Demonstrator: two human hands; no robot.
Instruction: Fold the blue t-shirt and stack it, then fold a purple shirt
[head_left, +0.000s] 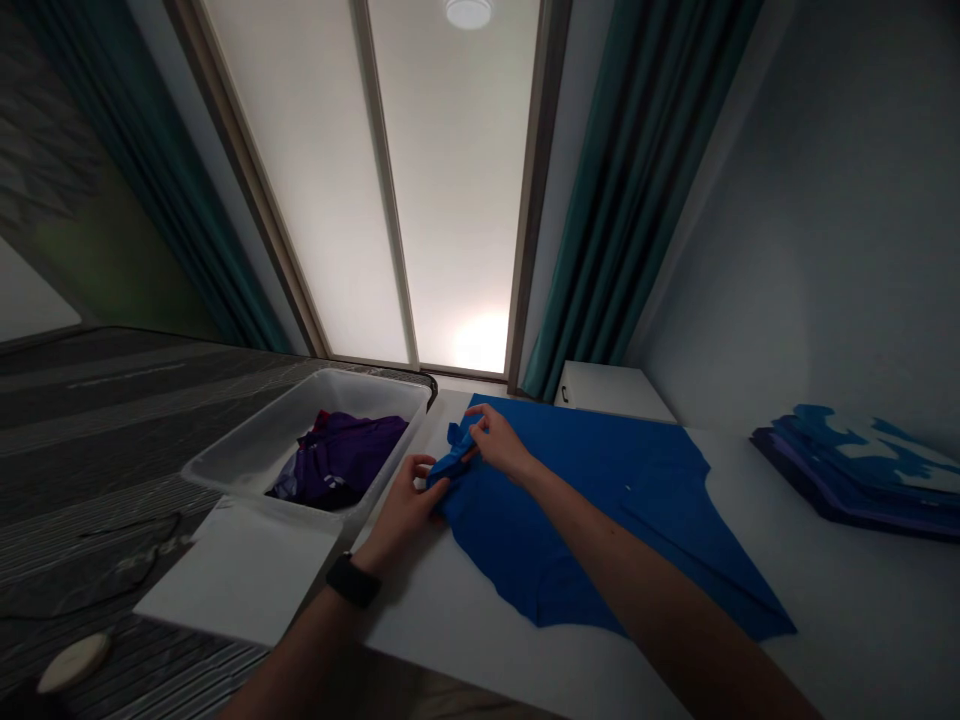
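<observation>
A blue T-shirt (577,480) lies spread across the white table (510,650), its left end bunched up between my two hands. My left hand (412,495), with a dark watch on the wrist, pinches the gathered edge of the shirt between thumb and fingers. Just above and to the right, my right hand (495,438) has its fingers closed on the same bunched fabric. My right forearm passes over the lower middle of the shirt and hides part of it.
Left of the table stands a translucent plastic bin (217,465) with purple and dark clothes (352,455) inside. Folded blue and purple garments (862,470) are stacked at the right. A white cabinet (615,390) sits behind the table, before teal curtains (645,200).
</observation>
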